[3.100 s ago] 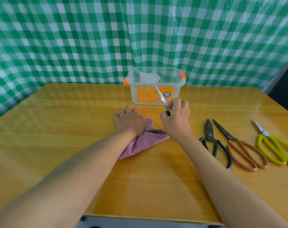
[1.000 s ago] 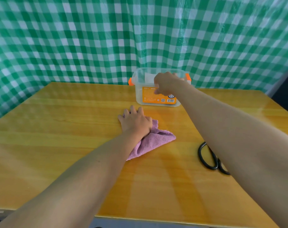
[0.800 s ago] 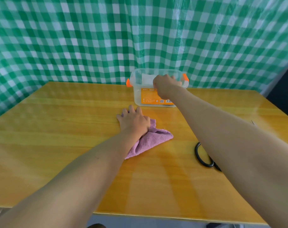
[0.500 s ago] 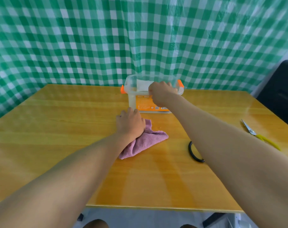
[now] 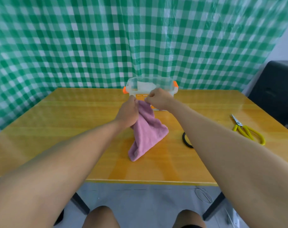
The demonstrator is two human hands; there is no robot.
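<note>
A pink cloth (image 5: 146,132) hangs in a loose triangle above the wooden table (image 5: 74,129), its lower end touching the tabletop. My left hand (image 5: 129,112) grips the cloth's upper left edge. My right hand (image 5: 158,98) pinches the top edge just to the right of it. Both hands are raised in front of a clear plastic box (image 5: 166,86) with orange latches and something white inside.
Yellow-handled scissors (image 5: 246,130) lie at the right of the table. A black scissor handle loop (image 5: 186,139) shows beside my right forearm, the rest hidden. A green checked curtain hangs behind. A dark object (image 5: 278,89) stands at the far right.
My right hand came back from the clear box to the cloth. Both hands lifted the cloth off the table, where my left hand had been pressing it flat.
</note>
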